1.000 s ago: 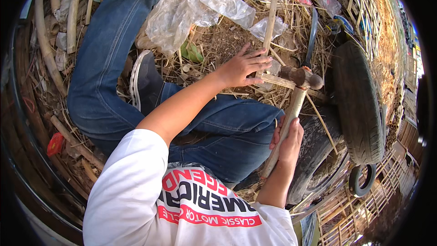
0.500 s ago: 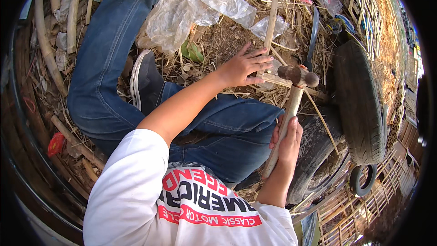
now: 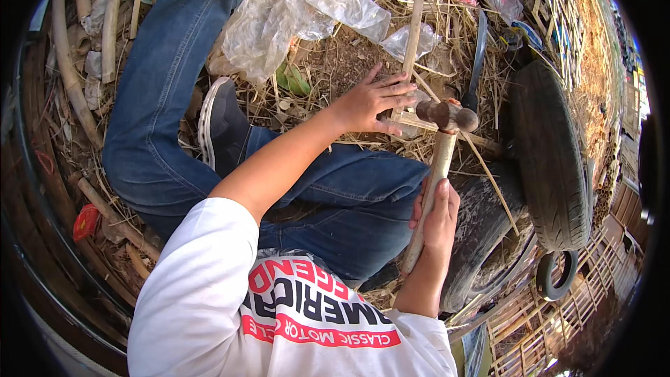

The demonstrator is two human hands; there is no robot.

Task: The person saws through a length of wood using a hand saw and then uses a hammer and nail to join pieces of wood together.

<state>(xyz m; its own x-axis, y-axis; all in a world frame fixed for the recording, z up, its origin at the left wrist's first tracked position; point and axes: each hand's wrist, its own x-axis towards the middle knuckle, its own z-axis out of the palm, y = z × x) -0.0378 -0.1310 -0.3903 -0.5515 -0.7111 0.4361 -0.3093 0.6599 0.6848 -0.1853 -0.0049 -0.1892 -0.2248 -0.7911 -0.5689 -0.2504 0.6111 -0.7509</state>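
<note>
My right hand (image 3: 438, 215) is closed around the pale wooden handle of a hammer (image 3: 441, 157). Its brown, rusty-looking metal head (image 3: 447, 116) points up and away from me, near the fingertips of my left hand. My left hand (image 3: 370, 102) has its fingers spread against a long upright bamboo strip (image 3: 416, 21); whether the fingertips press on it is hard to see. Under the hammer head, a flat piece of bamboo (image 3: 417, 123) lies crosswise and is partly hidden. My bent leg in blue jeans (image 3: 349, 178) is beneath my left forearm.
An upright black tire (image 3: 548, 157) stands to the right, with another worn tire (image 3: 478, 237) by my right forearm. Crumpled clear plastic (image 3: 269, 28) lies ahead among straw. A dark blade-like tool (image 3: 479, 56) is beyond the hammer. Bamboo poles (image 3: 66, 63) lie at left.
The hammer head has shifted slightly left and a little lower, toward my left hand. My left hand stays in nearly the same place by the bamboo strip.
</note>
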